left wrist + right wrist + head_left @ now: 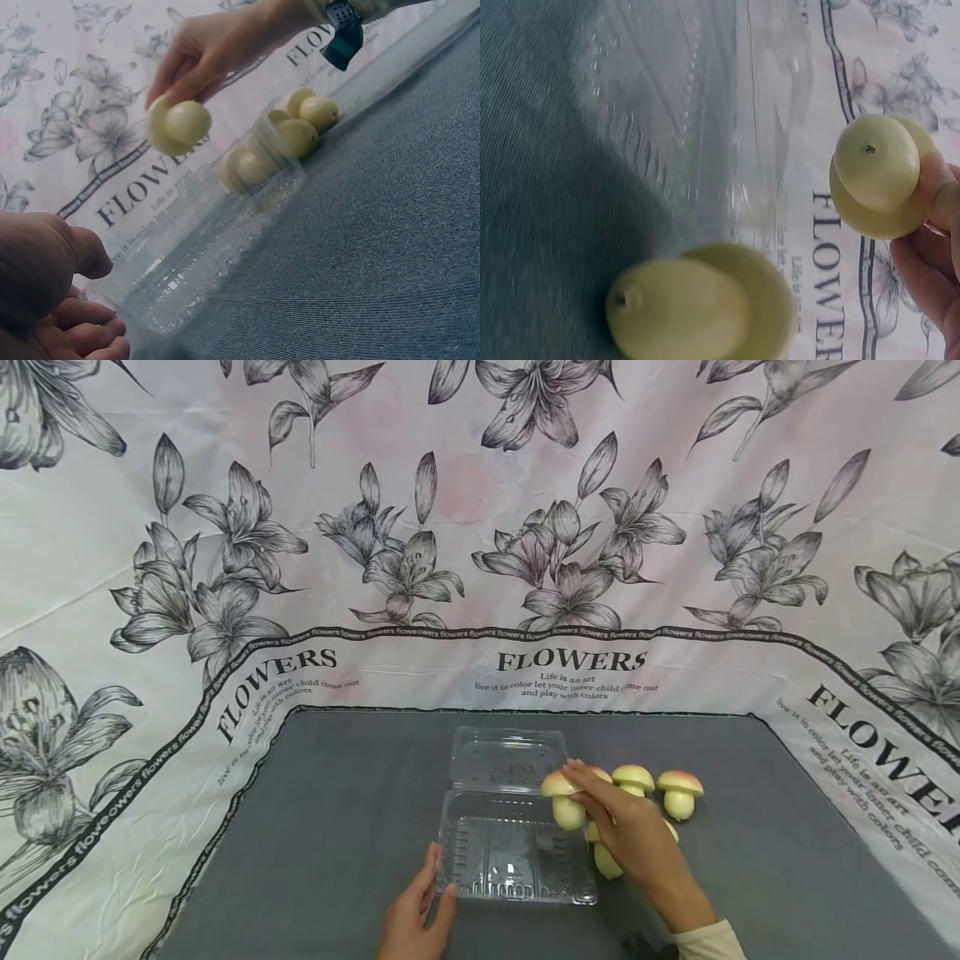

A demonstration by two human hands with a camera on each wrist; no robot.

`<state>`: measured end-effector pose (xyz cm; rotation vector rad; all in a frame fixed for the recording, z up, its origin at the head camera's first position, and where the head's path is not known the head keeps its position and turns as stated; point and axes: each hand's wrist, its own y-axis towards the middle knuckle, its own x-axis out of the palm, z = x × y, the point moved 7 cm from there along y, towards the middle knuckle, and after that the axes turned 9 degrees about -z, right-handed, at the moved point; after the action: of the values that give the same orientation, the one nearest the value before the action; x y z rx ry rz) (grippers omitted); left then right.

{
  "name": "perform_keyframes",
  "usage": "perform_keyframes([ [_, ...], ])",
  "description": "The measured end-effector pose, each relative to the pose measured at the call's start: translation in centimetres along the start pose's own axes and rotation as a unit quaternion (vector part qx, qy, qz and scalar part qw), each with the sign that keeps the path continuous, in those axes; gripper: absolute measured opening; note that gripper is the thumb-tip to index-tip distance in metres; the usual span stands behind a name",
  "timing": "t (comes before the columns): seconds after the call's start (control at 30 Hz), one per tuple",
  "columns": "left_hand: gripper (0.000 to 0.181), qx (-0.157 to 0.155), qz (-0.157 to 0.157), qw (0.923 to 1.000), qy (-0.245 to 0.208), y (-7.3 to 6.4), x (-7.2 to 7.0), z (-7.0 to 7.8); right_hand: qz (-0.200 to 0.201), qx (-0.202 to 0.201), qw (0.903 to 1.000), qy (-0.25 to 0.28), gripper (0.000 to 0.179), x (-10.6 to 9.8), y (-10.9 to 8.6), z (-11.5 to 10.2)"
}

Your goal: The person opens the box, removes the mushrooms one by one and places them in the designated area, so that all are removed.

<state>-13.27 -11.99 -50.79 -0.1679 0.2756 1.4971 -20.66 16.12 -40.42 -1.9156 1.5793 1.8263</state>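
In the head view my right hand point(637, 835) pinches a toy mushroom point(567, 814) by its cap, up over the right side of a clear plastic container point(517, 893). The mushroom's pale stem points down, and its cap shades from yellow to red. The right wrist view shows the stem's end and the pale underside of the held mushroom point(877, 161). My left hand point(420, 910) grips the container's near left corner between thumb and fingers. The hinged lid point(508, 756) lies open behind the base.
Several more mushrooms stand right of the container, among them one mushroom point(679, 793) at the far right and one point(607, 860) close by its right wall, partly behind my hand. A grey cloth point(337, 827) covers the table. A flower-printed curtain point(405, 668) hangs at the back.
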Motion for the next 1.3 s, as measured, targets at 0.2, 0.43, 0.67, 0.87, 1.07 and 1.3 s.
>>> perform_keyframes([
  [0.2,0.067,-0.011,-0.009,0.9999,-0.008,0.0,0.0,-0.1,0.016,0.013,0.9998,0.001,0.068,-1.5,-1.1,1.2],
  [0.43,0.066,-0.005,-0.006,0.9998,-0.016,-0.2,0.0,0.3,0.048,0.022,0.998,-0.036,0.066,-3.7,-2.4,2.4],
  [0.67,0.066,-0.004,-0.004,0.9998,-0.021,-0.3,0.2,0.5,0.083,0.027,0.9936,-0.071,0.063,-5.8,-4.4,3.9],
  [0.87,0.065,-0.001,0.006,0.9999,-0.015,-0.3,0.2,0.5,0.105,0.055,0.9891,-0.087,0.064,-7.1,-6.2,5.3],
  [1.07,0.065,-0.012,0.009,0.9998,-0.014,-0.2,0.3,0.1,0.12,0.076,0.9848,-0.1,0.061,-8.1,-7.6,6.3],
  [1.3,0.065,-0.016,0.006,0.9997,-0.018,-0.2,0.3,0.2,0.128,0.091,0.9789,-0.131,0.061,-8.7,-8.9,7.1],
])
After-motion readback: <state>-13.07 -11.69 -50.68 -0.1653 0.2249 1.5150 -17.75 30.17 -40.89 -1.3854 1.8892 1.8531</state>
